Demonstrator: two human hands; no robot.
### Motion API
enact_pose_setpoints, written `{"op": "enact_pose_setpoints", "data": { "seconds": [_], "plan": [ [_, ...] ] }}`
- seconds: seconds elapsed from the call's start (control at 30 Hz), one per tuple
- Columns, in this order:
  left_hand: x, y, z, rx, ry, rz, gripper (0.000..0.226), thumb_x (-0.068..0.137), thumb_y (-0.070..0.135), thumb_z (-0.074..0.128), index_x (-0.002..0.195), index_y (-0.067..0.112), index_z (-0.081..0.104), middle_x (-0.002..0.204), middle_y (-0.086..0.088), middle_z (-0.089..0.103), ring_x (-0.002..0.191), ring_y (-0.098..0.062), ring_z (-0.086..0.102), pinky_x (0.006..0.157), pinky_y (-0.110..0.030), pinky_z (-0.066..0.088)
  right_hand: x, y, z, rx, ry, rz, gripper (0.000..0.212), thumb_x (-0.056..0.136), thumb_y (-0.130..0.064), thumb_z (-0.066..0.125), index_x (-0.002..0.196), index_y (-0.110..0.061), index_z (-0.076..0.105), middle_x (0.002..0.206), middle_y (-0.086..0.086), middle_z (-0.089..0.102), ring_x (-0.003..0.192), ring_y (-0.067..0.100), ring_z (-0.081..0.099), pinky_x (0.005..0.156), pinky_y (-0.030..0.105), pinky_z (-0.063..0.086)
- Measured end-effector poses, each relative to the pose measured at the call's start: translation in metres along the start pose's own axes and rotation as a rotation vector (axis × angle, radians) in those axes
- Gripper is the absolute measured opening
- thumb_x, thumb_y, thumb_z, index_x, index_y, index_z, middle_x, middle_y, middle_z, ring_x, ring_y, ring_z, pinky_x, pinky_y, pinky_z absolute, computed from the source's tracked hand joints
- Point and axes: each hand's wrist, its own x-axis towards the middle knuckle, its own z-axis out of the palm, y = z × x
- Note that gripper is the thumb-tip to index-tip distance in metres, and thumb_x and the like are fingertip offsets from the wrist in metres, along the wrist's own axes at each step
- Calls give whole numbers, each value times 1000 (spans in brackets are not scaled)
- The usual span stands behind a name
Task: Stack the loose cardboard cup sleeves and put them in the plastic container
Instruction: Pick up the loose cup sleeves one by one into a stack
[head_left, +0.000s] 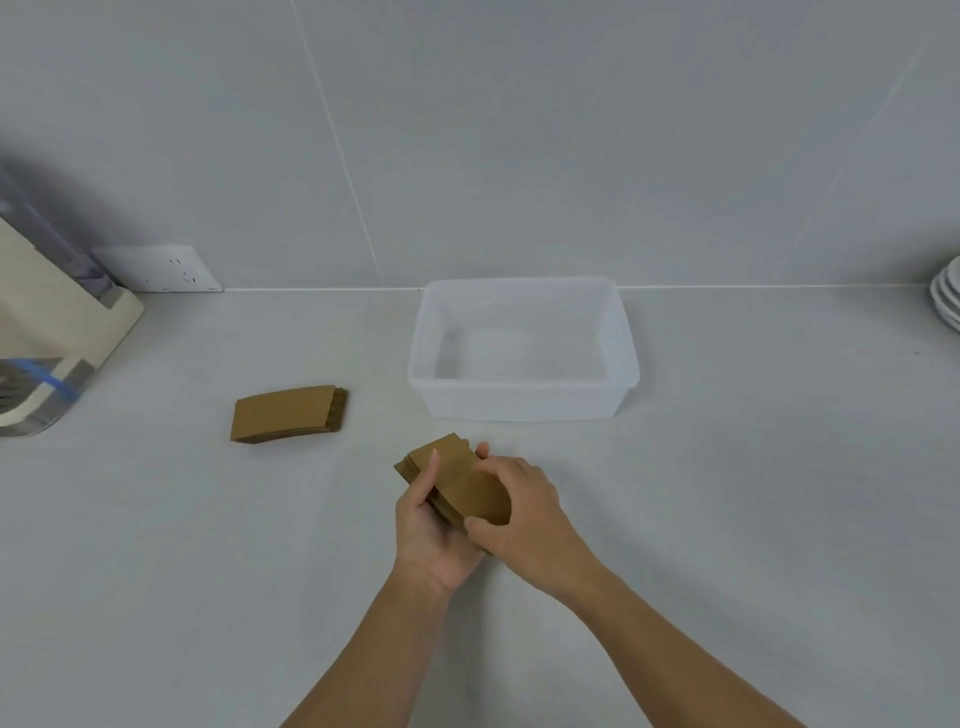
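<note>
A stack of brown cardboard cup sleeves (460, 480) is held just above the counter at centre. My left hand (428, 530) cups it from the left and below, thumb along its edge. My right hand (519, 512) grips its right side and near end. A second stack of sleeves (287, 414) lies flat on the counter to the left, apart from both hands. The clear plastic container (522, 402) stands behind the held stack, with nothing inside it.
A beige appliance with a metal base (57, 343) stands at the left edge. A wall socket (166, 270) sits low on the tiled wall. White plates (948, 299) are stacked at the far right. The counter (727, 493) is pale grey.
</note>
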Motion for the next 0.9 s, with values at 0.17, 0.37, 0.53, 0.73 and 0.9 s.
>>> {"op": "enact_pose_setpoints", "data": {
  "seconds": [0.17,0.37,0.53,0.73,0.9],
  "plan": [
    [-3,0,-1,-28,61,24,38,70,31,72,101,10,66,104,-9,68,93,-29,68,77,-42,56,1,5,3,-31,-51,-30,40,76,-25,57,115,-27,50,115,-16,42,102,4,30,91,23,26],
    [-7,2,3,130,99,-36,24,72,17,67,95,9,64,95,-8,63,95,-29,60,90,-44,47,7,14,-9,-12,-123,-43,31,78,-38,60,107,-27,60,115,-13,51,107,9,44,88,17,36],
    [-11,10,6,274,155,-91,32,60,2,66,91,5,66,81,-13,66,67,-26,63,69,-38,54,21,10,-42,141,14,-123,13,80,-19,65,82,-31,65,92,-16,65,84,-1,57,73,6,39],
    [-21,13,15,535,-46,-255,32,59,5,65,90,7,65,81,-8,63,69,-21,60,70,-36,51,39,-7,-66,85,-245,-162,27,77,-20,71,100,-33,64,101,-21,63,96,-9,54,82,15,40],
    [-24,12,20,669,-110,-327,33,60,9,68,93,7,66,83,-9,65,70,-21,61,69,-35,52,43,-13,-67,143,-456,-138,31,75,-13,73,103,-24,65,100,-6,68,85,4,64,79,25,50]
  ]
}}
